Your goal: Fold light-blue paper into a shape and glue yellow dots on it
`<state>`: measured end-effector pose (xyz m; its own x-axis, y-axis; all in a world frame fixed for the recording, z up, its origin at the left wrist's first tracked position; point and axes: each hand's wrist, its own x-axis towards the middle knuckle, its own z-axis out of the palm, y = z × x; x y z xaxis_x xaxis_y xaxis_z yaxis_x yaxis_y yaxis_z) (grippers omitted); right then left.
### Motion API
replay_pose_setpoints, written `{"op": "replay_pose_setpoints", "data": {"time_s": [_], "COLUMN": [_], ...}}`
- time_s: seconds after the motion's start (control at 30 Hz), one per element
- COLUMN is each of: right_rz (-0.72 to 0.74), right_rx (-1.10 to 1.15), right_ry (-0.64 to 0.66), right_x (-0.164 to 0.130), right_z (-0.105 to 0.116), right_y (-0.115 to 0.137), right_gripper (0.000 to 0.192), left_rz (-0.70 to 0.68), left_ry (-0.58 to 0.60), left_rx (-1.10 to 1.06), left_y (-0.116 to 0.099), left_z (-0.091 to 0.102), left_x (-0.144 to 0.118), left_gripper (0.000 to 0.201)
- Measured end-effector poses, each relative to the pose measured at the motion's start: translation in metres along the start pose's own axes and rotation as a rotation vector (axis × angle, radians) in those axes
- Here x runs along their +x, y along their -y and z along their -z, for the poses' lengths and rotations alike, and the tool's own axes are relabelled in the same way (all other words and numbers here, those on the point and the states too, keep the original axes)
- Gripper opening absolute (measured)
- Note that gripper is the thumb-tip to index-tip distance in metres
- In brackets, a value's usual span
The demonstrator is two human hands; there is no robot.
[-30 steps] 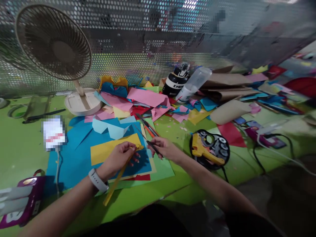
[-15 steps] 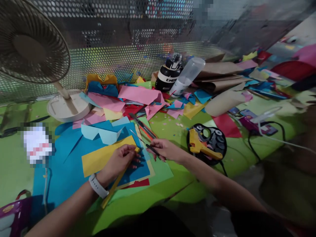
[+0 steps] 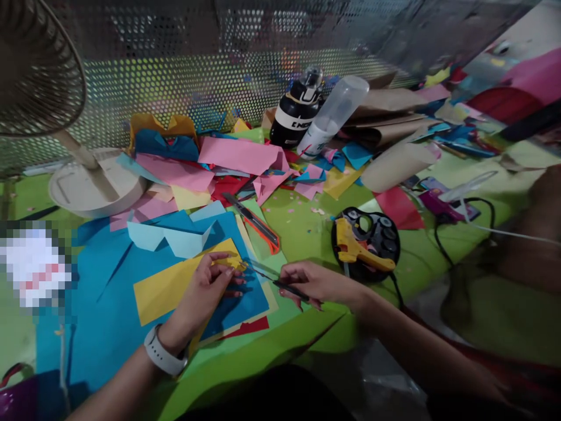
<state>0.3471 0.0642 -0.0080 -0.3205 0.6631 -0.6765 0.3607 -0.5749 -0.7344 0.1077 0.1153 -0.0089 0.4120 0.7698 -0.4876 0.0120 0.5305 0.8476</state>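
Note:
My left hand (image 3: 213,280), a white-strapped watch on its wrist, is closed on a narrow strip of yellow paper (image 3: 235,261). The strip's small end sticks out past the fingertips. Under this hand lies a wider yellow paper sheet (image 3: 164,290), on top of blue sheets (image 3: 105,327). My right hand (image 3: 311,283) is closed around dark-handled scissors (image 3: 287,286). Their thin blades point left, with the tips close to the strip's end; whether they touch it I cannot tell. An orange and black utility knife (image 3: 258,225) lies just beyond the hands.
A yellow glue gun (image 3: 359,248) rests on a black tray (image 3: 388,234) at right, its cord running off the table edge. Folded light-blue paper (image 3: 169,237), pink scraps (image 3: 241,155), a black bottle (image 3: 294,120) and a clear bottle (image 3: 335,117) stand behind. A fan (image 3: 94,181) is at left.
My right hand has drawn back toward the right and nearer me with the scissors. My left hand still holds the yellow strip. The whole view has shifted slightly.

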Motion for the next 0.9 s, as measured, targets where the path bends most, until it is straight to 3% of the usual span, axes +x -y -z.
{"op": "replay_pose_setpoints", "data": {"time_s": [0.3, 0.9], "right_rz": [0.045, 0.099], "right_rx": [-0.009, 0.072], "right_ry": [-0.010, 0.000], "right_x": [-0.005, 0.001], "right_z": [-0.011, -0.010], "right_y": [0.013, 0.004], "right_gripper": [0.046, 0.048], "left_rz": [-0.049, 0.007], "left_ry": [0.034, 0.093], "left_rx": [-0.009, 0.060], "left_y": [0.003, -0.002], "left_z": [0.000, 0.003], "left_x": [0.000, -0.002], "left_gripper": [0.044, 0.037]}}
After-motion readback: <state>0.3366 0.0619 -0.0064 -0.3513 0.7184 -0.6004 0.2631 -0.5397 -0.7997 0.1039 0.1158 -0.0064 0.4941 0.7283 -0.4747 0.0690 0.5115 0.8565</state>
